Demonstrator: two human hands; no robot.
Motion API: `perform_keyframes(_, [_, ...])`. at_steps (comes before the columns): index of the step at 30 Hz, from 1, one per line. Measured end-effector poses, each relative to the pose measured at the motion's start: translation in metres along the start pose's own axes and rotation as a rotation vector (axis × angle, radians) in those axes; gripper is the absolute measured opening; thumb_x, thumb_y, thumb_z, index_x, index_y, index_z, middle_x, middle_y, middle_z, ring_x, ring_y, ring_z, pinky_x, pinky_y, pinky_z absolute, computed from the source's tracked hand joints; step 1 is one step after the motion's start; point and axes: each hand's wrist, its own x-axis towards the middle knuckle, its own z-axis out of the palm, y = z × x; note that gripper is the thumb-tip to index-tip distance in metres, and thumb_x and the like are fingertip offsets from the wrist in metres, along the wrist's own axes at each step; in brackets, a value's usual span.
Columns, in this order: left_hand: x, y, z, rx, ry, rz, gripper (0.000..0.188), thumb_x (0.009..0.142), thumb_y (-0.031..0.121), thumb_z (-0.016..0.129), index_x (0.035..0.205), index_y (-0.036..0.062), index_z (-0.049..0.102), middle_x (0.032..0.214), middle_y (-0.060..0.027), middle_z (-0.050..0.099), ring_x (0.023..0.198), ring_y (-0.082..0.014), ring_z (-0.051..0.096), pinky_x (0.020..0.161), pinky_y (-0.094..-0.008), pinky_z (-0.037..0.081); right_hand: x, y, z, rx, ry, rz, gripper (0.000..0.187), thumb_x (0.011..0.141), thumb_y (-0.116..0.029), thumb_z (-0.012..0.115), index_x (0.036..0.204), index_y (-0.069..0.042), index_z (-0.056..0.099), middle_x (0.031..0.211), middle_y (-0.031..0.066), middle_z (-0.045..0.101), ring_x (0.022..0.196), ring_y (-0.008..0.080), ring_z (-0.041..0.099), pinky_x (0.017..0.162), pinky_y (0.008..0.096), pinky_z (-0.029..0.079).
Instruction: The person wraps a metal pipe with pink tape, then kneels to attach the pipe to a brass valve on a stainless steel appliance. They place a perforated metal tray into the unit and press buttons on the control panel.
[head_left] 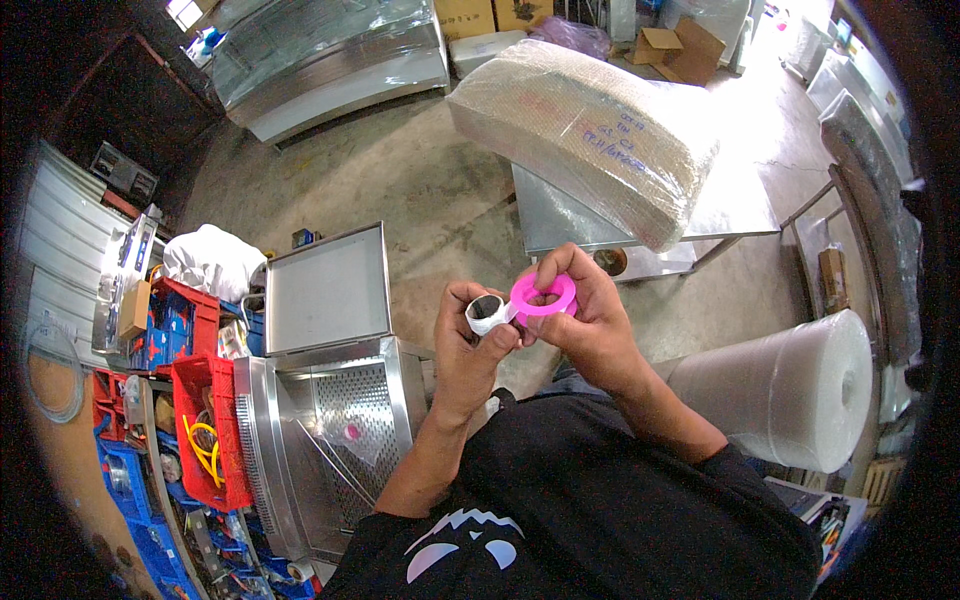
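In front of my chest, my left hand [470, 345] is closed round a short tubular piece [486, 310], with a dark round opening and a white wrapped outside. Against its right side, my right hand [585, 310] grips a bright pink ring-shaped tape spool [545, 297], its fingers on the rim and at the centre hole. A short white strip of tape [512, 312] runs between the spool and the wrapped piece. What my left fingertips touch on the far side is hidden.
A steel unit with a perforated panel [350, 400] stands left, near red bins [215, 430] of parts. Ahead, a bubble-wrapped package [590, 130] rests on a steel table [560, 215]. A large bubble-wrap roll [770, 390] stands right. Wrapped steel equipment [340, 70] is farther back.
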Motion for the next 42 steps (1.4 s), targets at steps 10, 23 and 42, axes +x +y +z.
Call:
perform_keyframes(10, [-0.002,-0.001,-0.010,0.049,-0.072,0.014,0.063,0.095,0.051,0.063,0.132,0.0012,0.050,0.118,-0.0085,0.061,0.107,-0.0186,0.061,0.093,-0.0346,0.049,0.002,0.000,-0.001,-0.008,0.016,-0.011,0.020,0.091,-0.009,0.065,0.098,-0.005,0.046,0.102,0.0081,0.057,0.087,0.0132,0.059,0.072,0.0280,0.053])
perform_keyframes(23, [-0.006,0.001,0.005,0.042,0.074,0.062,0.049,0.099,0.040,0.063,0.126,0.0050,0.041,0.112,-0.0080,0.055,0.102,-0.0128,0.053,0.093,-0.0288,0.042,0.003,0.007,0.002,-0.203,0.073,-0.025,0.031,0.081,0.002,0.070,0.097,-0.007,0.045,0.104,0.0051,0.055,0.089,0.0091,0.055,0.075,0.0229,0.046])
perform_keyframes(42, [0.028,0.002,0.017,-0.118,0.285,0.189,0.049,0.099,0.036,0.063,0.129,0.0038,0.043,0.109,-0.0070,0.057,0.093,-0.0125,0.058,0.081,-0.0280,0.051,0.074,0.007,-0.027,0.068,-0.262,0.221,0.032,0.078,0.009,0.063,0.101,-0.006,0.046,0.098,0.0033,0.055,0.094,0.0111,0.056,0.084,0.0247,0.046])
